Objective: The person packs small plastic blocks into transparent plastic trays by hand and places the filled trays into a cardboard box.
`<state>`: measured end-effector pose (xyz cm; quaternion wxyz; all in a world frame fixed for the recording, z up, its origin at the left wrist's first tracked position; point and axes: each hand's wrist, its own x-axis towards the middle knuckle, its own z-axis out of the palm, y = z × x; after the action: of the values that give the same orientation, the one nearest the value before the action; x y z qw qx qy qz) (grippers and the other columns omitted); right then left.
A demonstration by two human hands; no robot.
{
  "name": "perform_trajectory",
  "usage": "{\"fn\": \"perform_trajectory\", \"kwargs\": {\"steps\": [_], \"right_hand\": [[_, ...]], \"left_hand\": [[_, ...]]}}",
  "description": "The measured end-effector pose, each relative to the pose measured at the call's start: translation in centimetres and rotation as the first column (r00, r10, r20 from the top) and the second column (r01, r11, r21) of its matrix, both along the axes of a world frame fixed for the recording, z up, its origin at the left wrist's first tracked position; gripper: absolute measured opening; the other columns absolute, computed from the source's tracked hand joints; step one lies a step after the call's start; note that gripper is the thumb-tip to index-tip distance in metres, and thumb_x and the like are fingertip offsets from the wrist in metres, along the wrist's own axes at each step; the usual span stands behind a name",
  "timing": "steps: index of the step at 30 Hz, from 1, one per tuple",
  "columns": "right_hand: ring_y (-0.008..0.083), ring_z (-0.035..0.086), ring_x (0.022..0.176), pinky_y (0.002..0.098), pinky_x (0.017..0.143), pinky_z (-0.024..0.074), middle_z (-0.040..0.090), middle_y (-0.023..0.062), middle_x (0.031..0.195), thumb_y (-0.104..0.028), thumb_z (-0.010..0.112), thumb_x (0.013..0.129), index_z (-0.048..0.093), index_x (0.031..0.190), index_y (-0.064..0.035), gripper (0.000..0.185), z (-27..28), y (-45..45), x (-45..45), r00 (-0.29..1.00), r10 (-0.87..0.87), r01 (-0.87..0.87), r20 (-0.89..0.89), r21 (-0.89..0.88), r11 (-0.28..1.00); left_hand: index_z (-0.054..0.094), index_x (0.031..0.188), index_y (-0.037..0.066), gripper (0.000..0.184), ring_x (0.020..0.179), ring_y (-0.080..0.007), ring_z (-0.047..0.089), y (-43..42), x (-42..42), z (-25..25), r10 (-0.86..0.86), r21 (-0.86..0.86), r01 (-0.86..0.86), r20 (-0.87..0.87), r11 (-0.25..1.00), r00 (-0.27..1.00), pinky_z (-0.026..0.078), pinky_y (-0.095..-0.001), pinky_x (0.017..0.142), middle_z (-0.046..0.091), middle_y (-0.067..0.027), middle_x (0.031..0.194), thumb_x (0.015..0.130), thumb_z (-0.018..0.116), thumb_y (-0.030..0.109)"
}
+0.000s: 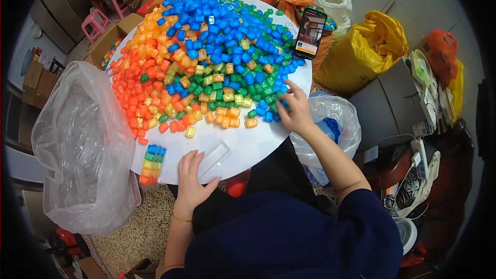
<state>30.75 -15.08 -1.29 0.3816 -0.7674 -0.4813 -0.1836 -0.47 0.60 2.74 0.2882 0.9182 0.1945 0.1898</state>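
A big heap of small translucent plastic blocks in blue, green, yellow and orange covers most of the round white table. At the heap's right edge is my right hand, its fingers apart and curved beside some blue blocks; nothing shows in it. By the near edge of the table, my left hand lies with thumb and fingers spread. Just right of its fingers is an empty clear plastic case. Left of that hand sits a clear case filled with colour-sorted rows of blocks.
A phone stands at the table's right edge. A large clear plastic bag bulges against the left side. To the right are a yellow sack and a white bag with blue contents. Cardboard boxes stand behind on the left.
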Motion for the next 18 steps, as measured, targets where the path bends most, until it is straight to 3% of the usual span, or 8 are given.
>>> {"fn": "perform_trajectory", "kwargs": {"steps": [3, 10, 18], "right_hand": [[0.0324, 0.054, 0.095, 0.0417, 0.083, 0.0435, 0.051, 0.0207, 0.123, -0.005, 0.069, 0.071, 0.060, 0.088, -0.0026, 0.019, -0.2, 1.4, -1.9, 0.994, 0.098, -0.096, -0.043, 0.037, 0.995], [0.0324, 0.054, 0.095, 0.0414, 0.082, 0.0435, 0.053, 0.0187, 0.120, -0.004, 0.068, 0.071, 0.060, 0.088, -0.0032, 0.019, -0.8, 1.8, -2.7, 0.995, 0.091, -0.089, -0.034, 0.056, 0.994], [0.0348, 0.052, 0.102, 0.0429, 0.085, 0.0405, 0.053, 0.0189, 0.116, -0.006, 0.067, 0.072, 0.058, 0.087, -0.0033, 0.018, -0.9, 1.7, -2.9, 0.991, 0.109, -0.105, -0.075, 0.054, 0.993]], "left_hand": [[0.049, 0.121, 0.000, 0.065, 0.117, -0.0352, 0.045, 0.5, 0.8, -0.9, -0.029, 0.027, 0.029, -0.017, 0.999, 0.999, 0.036, -0.0432, 0.101, 0.050, -0.0183, 0.120, 0.064, 0.078, 0.012], [0.053, 0.115, 0.001, 0.059, 0.107, -0.0364, 0.051, 0.9, 0.5, -2.9, 0.008, 0.039, -0.014, 0.130, 0.999, 0.992, 0.038, -0.0444, 0.099, 0.057, -0.0168, 0.111, 0.063, 0.079, 0.011], [0.056, 0.110, 0.000, 0.053, 0.103, -0.0352, 0.054, 0.5, 0.8, -2.8, 0.027, 0.010, -0.028, 0.145, 1.000, 0.989, 0.044, -0.0420, 0.090, 0.059, -0.0165, 0.110, 0.063, 0.079, 0.009]]}}
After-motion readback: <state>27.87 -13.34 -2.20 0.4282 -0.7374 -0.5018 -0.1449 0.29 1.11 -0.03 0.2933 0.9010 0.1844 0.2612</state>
